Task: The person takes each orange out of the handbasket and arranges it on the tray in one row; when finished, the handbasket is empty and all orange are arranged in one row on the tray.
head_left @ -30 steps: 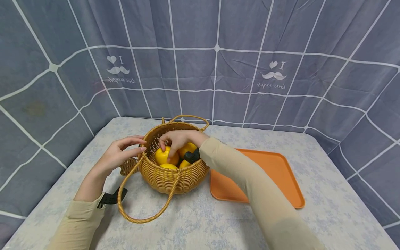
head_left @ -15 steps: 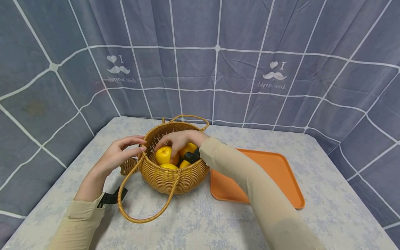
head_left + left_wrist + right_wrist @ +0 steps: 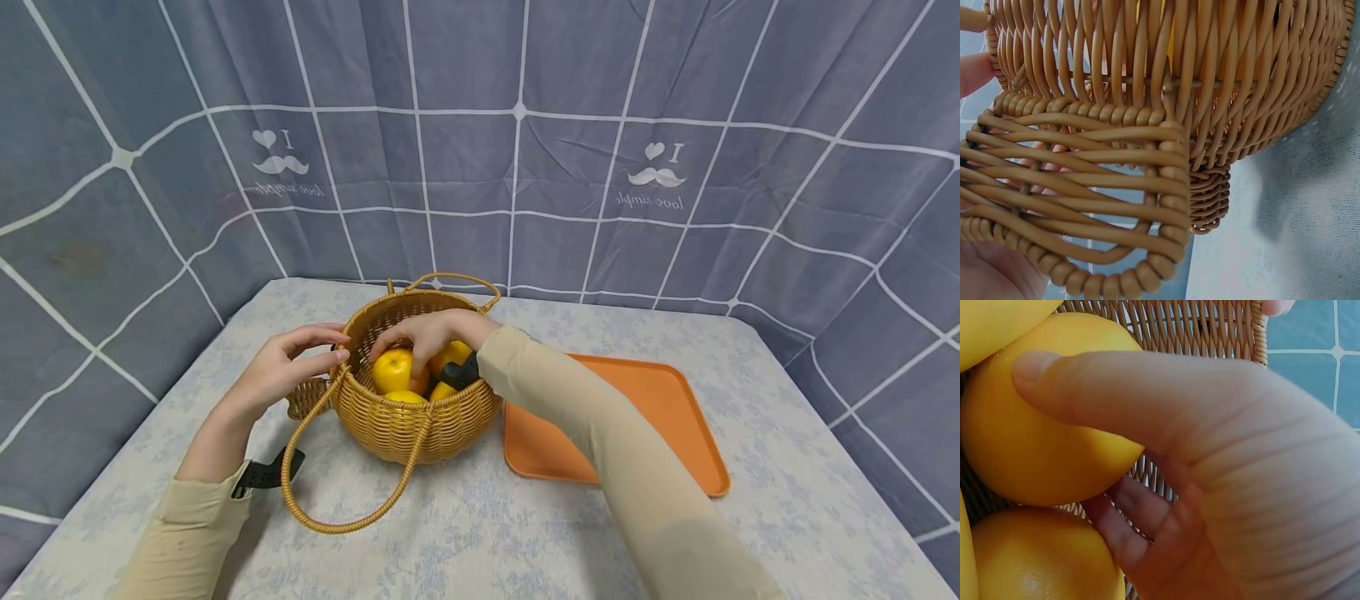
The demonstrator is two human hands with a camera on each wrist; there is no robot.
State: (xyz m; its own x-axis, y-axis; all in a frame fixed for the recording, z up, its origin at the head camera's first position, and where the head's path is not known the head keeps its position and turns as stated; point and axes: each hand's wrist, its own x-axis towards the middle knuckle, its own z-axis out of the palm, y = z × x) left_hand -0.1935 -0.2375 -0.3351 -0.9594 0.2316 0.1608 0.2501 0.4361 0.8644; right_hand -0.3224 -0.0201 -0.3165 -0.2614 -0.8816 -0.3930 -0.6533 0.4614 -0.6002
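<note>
Tilted slightly toward me, a wicker basket (image 3: 420, 433) with looped handles holds several round yellow-orange fruits. My right hand (image 3: 431, 337) reaches inside it and grips one fruit (image 3: 392, 371). In the right wrist view, the thumb lies across that fruit (image 3: 1041, 444) and other fingers come round its lower side; some fingertips are hidden. Another fruit (image 3: 1044, 556) sits just below. My left hand (image 3: 288, 367) touches the basket's left rim with nearly straight fingers. In the left wrist view, a wicker flap (image 3: 1091, 187) on the basket's side partly covers this hand.
An orange tray (image 3: 645, 400) lies right of the basket, partly under my right forearm. One basket handle (image 3: 337, 529) loops down toward me on the patterned tablecloth (image 3: 495, 533). A grey-blue grid curtain (image 3: 480, 167) hangs behind and at both sides.
Inside the basket, my right fingers have spread and shifted from the top of the fruit to its far side, with the thumb nearer. My left hand has stayed at the rim.
</note>
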